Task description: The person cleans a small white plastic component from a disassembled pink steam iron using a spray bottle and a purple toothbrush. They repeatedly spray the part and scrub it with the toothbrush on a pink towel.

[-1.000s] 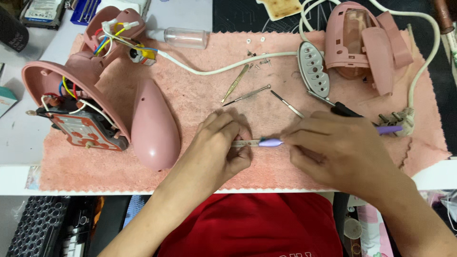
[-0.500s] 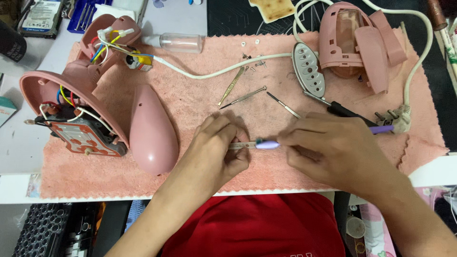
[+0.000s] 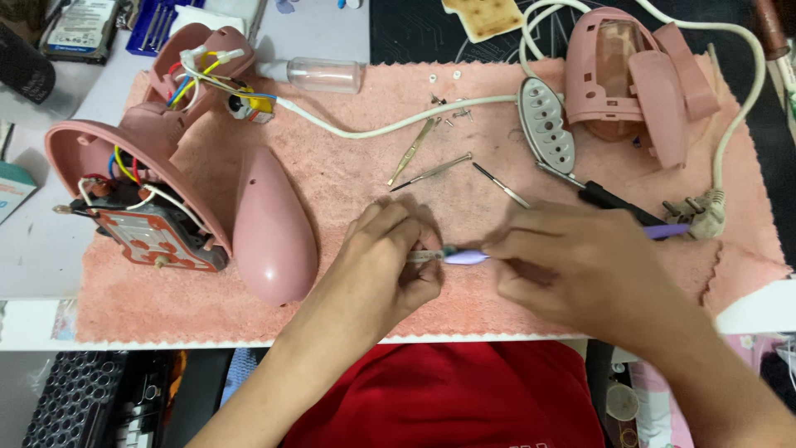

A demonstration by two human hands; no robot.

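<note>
Both hands meet over a pink towel (image 3: 348, 166). My left hand (image 3: 390, 257) is curled around the metal tip end of a small tool with a lilac handle (image 3: 461, 258). My right hand (image 3: 580, 265) pinches the handle's other end. A second lilac-handled tool (image 3: 668, 231) pokes out from behind my right hand. Tweezers (image 3: 412, 151) and thin metal probes (image 3: 433, 172) lie on the towel just beyond my fingers. What the left fingers press on underneath is hidden.
An opened pink appliance shell with coloured wires and a red board (image 3: 149, 224) lies at the left. A metal soleplate (image 3: 546, 124), pink housing (image 3: 630, 79), white cord with plug (image 3: 701, 211), a black-handled screwdriver (image 3: 609, 199) and a clear bottle (image 3: 319, 75) sit at the back.
The view has shifted slightly downward and the hands have drawn a little closer together on the lilac tool; nothing else on the towel has moved.
</note>
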